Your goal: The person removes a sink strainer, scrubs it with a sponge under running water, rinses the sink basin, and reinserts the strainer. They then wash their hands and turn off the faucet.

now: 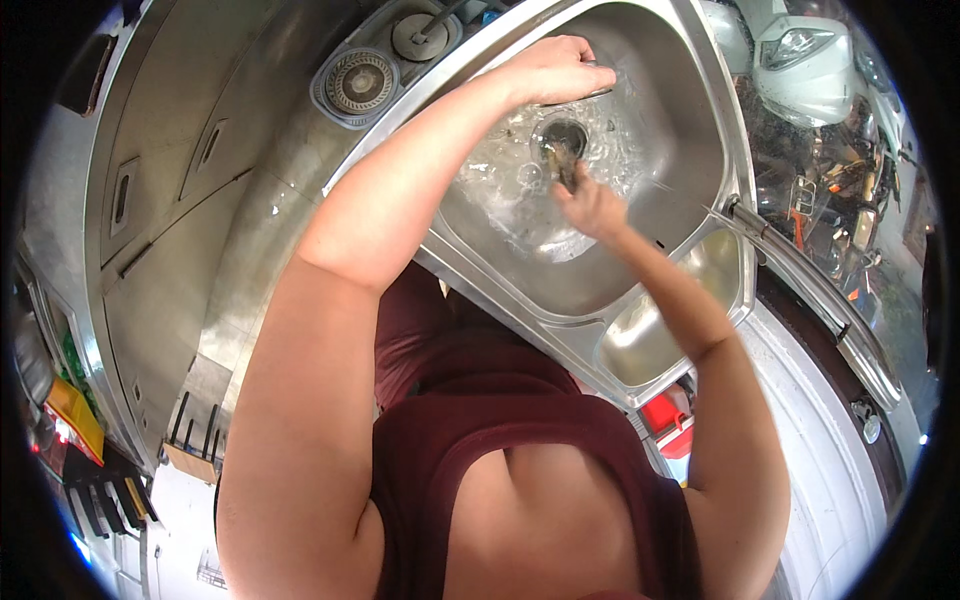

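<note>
Water covers part of the floor of a stainless steel sink (675,135). My left hand (562,71) is at the sink's upper part, its fingers closed around a thin, round-edged metal object (596,95), mostly hidden beneath the hand. Lower down, my right hand (592,202) holds a brush-like tool (562,161), blurred, with its tip beside the dark round drain (566,137). Both hands are inside the main basin, apart from each other.
A smaller basin (712,262) adjoins the sink at lower right. A chromed tube (814,277) runs along its right side. Beyond the upper left rim sit grey plastic baskets (356,84). Steel cabinet doors (172,150) stand at left, above a wet tiled floor (289,176).
</note>
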A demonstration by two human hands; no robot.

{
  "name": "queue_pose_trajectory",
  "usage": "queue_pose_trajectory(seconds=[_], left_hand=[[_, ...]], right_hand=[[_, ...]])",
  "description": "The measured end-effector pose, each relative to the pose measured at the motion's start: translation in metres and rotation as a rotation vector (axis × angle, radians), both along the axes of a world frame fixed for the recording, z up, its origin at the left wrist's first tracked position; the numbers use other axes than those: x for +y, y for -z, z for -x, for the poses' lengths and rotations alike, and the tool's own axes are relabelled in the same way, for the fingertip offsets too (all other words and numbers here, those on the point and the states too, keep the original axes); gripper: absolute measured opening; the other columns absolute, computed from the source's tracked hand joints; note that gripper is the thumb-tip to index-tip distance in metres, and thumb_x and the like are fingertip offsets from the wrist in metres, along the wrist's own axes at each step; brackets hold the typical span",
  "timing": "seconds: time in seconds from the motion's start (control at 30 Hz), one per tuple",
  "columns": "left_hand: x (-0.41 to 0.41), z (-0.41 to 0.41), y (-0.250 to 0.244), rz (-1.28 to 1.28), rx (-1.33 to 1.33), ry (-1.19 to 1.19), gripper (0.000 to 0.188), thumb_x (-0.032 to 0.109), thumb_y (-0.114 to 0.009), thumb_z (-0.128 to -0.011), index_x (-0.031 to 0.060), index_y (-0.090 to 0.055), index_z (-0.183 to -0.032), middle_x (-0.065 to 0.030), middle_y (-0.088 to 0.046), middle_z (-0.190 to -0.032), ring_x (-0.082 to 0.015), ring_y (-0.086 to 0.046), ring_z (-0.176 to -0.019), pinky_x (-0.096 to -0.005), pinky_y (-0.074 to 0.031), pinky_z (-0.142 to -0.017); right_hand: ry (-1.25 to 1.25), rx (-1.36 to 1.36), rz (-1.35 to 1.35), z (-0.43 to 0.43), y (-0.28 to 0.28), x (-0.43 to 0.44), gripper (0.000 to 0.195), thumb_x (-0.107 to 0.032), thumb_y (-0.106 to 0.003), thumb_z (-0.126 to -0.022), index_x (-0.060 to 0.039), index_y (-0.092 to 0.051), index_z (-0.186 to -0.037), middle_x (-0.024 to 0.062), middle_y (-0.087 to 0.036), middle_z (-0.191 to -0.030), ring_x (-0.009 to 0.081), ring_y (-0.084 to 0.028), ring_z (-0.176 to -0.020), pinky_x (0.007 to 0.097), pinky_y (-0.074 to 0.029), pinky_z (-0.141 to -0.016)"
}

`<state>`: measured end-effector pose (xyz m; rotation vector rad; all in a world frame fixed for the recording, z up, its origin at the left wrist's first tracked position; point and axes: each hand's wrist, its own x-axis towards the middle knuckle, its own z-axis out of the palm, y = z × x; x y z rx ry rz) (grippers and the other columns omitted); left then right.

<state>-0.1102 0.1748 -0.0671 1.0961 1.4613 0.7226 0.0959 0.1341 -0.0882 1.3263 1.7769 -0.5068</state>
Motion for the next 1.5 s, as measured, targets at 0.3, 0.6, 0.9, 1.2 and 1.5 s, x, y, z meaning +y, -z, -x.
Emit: queue_pose_trajectory(seconds=[0.3,0.6,0.9,1.2,1.5], left_hand=[[0.002,0.002,0.004,-0.003,-0.001,0.006,0.047,0.036,-0.055,-0.072,0.0008,-0.059,-0.102,-0.0146,-0.062,-0.094,-0.0238,-0.058,-0.089,-0.0298,-0.043,-0.080],[0.003,0.000,-0.006,0.044,-0.040,0.035,0.052,0.039,-0.055,-0.070,-0.0003,-0.058,-0.104,-0.0171,-0.062,-0.099,-0.0258,-0.058,-0.094,-0.0312,-0.043,-0.082],[0.003,-0.002,-0.001,0.009,-0.019,-0.006,0.047,0.037,-0.056,-0.071,0.0006,-0.059,-0.099,-0.0138,-0.063,-0.088,-0.0220,-0.059,-0.084,-0.0301,-0.044,-0.076],[0.001,0.001,0.002,-0.013,-0.024,-0.015,0.049,0.039,-0.055,-0.071,0.0001,-0.059,-0.101,-0.0164,-0.062,-0.094,-0.0251,-0.059,-0.090,-0.0311,-0.044,-0.080],[0.001,0.002,-0.003,0.010,-0.049,0.001,0.050,0.038,-0.055,-0.071,-0.0007,-0.058,-0.102,-0.0174,-0.062,-0.095,-0.0261,-0.059,-0.090,-0.0316,-0.044,-0.080]], right_hand=[[2.401,0.931,0.726,0.053,0.046,0.071,0.030,-0.032,-0.032,-0.085,-0.0083,-0.046,-0.073,0.0029,-0.047,-0.060,0.0117,-0.041,-0.045,0.0269,-0.037,-0.044],[-0.061,0.269,0.008,-0.005,0.083,-0.041,0.064,-0.041,-0.043,-0.086,0.0041,-0.017,-0.124,0.0225,-0.056,-0.094,0.0322,-0.058,-0.081,0.0430,-0.042,-0.075],[-1.154,0.028,-0.367,-0.018,0.013,0.074,0.068,-0.027,-0.053,-0.082,-0.0256,-0.018,-0.140,0.0069,-0.059,-0.092,0.0160,-0.056,-0.078,0.0353,-0.030,-0.070],[-0.431,0.008,-0.101,-0.001,0.002,0.027,0.062,-0.040,-0.058,-0.076,-0.0238,-0.037,-0.132,0.0093,-0.061,-0.083,0.0275,-0.061,-0.080,0.0475,-0.040,-0.074],[-0.520,0.243,-0.317,0.002,0.037,0.021,0.036,-0.039,-0.056,-0.076,-0.0107,-0.057,-0.098,0.0103,-0.057,-0.066,0.0239,-0.058,-0.057,0.0371,-0.041,-0.052]])
